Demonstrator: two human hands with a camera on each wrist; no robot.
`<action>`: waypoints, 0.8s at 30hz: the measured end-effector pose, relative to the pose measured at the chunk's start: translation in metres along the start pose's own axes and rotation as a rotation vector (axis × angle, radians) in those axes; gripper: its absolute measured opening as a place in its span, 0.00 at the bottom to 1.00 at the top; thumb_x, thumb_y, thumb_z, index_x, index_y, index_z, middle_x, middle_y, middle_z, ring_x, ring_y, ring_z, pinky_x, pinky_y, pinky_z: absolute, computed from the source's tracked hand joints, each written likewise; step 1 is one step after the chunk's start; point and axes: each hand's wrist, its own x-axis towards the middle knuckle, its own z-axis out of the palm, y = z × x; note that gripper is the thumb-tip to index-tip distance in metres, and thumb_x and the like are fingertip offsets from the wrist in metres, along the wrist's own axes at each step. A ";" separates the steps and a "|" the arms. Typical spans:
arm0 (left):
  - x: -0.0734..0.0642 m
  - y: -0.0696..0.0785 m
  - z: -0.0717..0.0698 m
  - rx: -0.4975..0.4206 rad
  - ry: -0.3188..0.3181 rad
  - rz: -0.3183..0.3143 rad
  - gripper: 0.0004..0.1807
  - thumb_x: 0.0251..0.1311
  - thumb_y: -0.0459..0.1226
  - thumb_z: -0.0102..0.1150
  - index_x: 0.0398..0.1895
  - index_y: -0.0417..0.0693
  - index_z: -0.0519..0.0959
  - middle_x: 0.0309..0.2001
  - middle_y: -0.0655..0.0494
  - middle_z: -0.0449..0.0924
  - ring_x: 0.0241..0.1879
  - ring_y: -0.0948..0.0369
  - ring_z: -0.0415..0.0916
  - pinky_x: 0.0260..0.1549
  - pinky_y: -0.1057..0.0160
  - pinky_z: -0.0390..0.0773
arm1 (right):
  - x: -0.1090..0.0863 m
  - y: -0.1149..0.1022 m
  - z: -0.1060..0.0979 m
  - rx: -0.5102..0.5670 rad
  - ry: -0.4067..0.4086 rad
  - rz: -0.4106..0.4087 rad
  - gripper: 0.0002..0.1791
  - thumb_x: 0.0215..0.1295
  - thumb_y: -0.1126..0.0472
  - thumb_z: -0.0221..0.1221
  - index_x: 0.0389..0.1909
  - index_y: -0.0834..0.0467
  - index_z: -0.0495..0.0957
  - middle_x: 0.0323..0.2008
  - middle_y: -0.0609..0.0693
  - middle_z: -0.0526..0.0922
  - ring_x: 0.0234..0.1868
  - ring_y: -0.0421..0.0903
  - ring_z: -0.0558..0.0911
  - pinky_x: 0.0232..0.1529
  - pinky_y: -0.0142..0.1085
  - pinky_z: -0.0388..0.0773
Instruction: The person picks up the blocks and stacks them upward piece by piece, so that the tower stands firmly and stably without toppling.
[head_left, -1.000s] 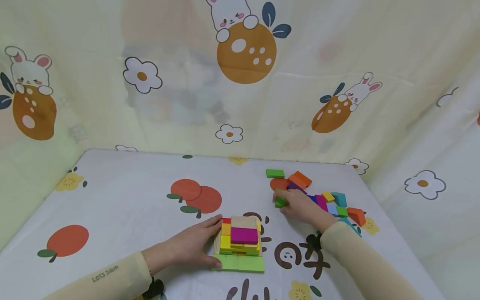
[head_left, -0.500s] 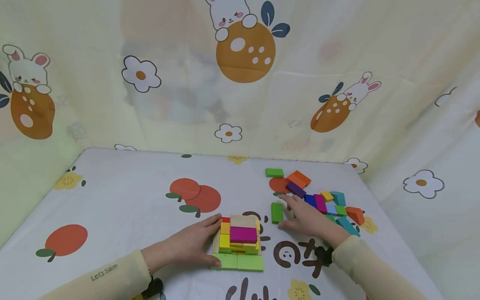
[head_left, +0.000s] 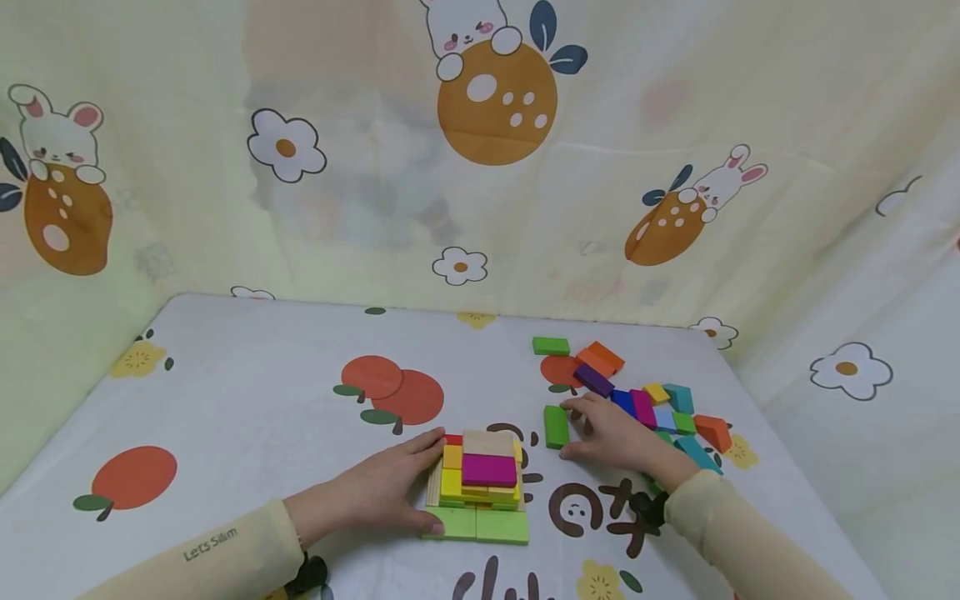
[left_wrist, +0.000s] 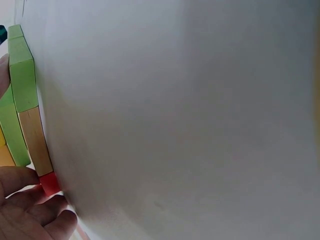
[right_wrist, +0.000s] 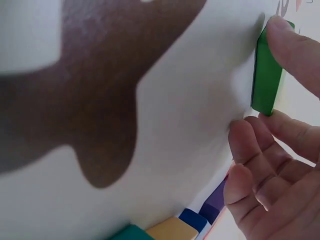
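My left hand (head_left: 382, 487) lies along the left side of a layered stack of blocks (head_left: 480, 492). Its thumb touches the light green block (head_left: 501, 525) at the front, and its fingers reach the red block (left_wrist: 50, 183) at the back corner. A magenta block (head_left: 488, 470) lies on top, before a plain wooden block (head_left: 486, 442). Right of the stack, a green block (head_left: 557, 427) lies flat on the cloth. My right hand (head_left: 611, 433) pinches it by its two ends between thumb and index finger, the other fingers loosely bent.
Several loose coloured blocks lie beyond my right hand, among them a purple block (head_left: 594, 380), an orange block (head_left: 600, 358) and a teal block (head_left: 697, 454). Another green block (head_left: 551, 346) lies farther back. A patterned curtain (head_left: 360, 208) hangs behind the table.
The green block, first held in my right hand, now lies flat nearer the stack. My right hand let go of it, then brought thumb and index finger in to its ends. Left hand unchanged.
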 end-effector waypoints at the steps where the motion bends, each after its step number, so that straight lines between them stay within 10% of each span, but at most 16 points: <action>1: 0.000 0.000 0.000 0.000 -0.001 -0.001 0.57 0.48 0.55 0.78 0.78 0.43 0.61 0.81 0.49 0.56 0.77 0.48 0.60 0.69 0.45 0.72 | 0.000 0.000 0.000 0.002 0.002 0.003 0.39 0.54 0.49 0.77 0.64 0.60 0.76 0.47 0.51 0.80 0.45 0.44 0.76 0.44 0.38 0.84; 24: -0.001 0.001 -0.001 0.001 -0.008 -0.013 0.57 0.48 0.55 0.78 0.79 0.44 0.61 0.81 0.49 0.55 0.78 0.48 0.59 0.71 0.45 0.70 | -0.005 0.001 0.000 -0.005 0.005 -0.040 0.39 0.54 0.48 0.76 0.67 0.54 0.75 0.57 0.55 0.78 0.55 0.51 0.79 0.53 0.50 0.85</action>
